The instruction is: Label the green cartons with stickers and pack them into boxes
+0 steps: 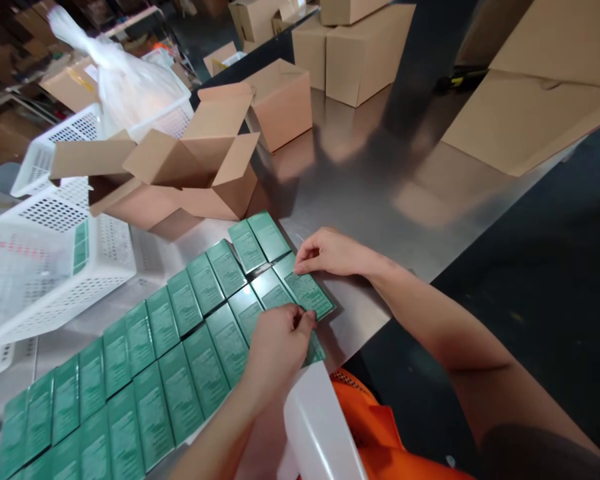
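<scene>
a green box lies flat at the near right end of two long rows of green boxes laid side by side on a steel table, close to the table's front edge. the person's right hand rests on the far corner of that box, fingers curled and pinching at its edge. the left hand presses on the near edge of the same box, fingertips bent down onto it, thumb tucked; whether it grips the box or only steadies it cannot be told. the rows run away to the left of the box, labels up, boxes touching one another. just behind the rows, beyond the green box, stands an open cardboard carton with its flaps spread. left of the carton sit white perforated baskets, one holding a clear plastic bag. further behind the carton, more closed cardboard cartons stand on the steel, and a large flat carton lies well to the right of the green box. nearest the viewer, below the green box, an orange garment and a white plastic object show at the table's edge.
</scene>
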`<state>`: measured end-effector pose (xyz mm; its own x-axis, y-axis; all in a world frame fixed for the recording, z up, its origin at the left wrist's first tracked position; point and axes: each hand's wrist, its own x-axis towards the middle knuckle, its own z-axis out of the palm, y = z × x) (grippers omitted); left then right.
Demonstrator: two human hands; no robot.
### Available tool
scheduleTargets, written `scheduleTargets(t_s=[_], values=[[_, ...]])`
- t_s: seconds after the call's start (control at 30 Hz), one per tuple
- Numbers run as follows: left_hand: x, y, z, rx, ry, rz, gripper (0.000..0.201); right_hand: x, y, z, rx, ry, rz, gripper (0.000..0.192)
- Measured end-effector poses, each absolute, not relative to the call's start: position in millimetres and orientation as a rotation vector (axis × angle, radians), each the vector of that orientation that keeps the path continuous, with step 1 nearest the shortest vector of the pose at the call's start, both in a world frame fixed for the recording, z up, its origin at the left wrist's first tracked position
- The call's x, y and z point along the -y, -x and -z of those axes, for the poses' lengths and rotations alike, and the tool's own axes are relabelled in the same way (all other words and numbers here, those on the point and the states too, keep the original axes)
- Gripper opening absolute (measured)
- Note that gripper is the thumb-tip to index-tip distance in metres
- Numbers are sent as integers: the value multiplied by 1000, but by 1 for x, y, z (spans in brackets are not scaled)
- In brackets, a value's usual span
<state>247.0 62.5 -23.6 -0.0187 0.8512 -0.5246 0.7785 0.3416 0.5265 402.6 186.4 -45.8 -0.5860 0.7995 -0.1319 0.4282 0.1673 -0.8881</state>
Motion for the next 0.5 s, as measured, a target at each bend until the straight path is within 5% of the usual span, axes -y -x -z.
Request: scheduleTargets(t_s=[0.5], values=[[-67, -252, 20, -1815, -1401, -63, 31, -183, -401, 42, 2180, 1142, -1306, 12]])
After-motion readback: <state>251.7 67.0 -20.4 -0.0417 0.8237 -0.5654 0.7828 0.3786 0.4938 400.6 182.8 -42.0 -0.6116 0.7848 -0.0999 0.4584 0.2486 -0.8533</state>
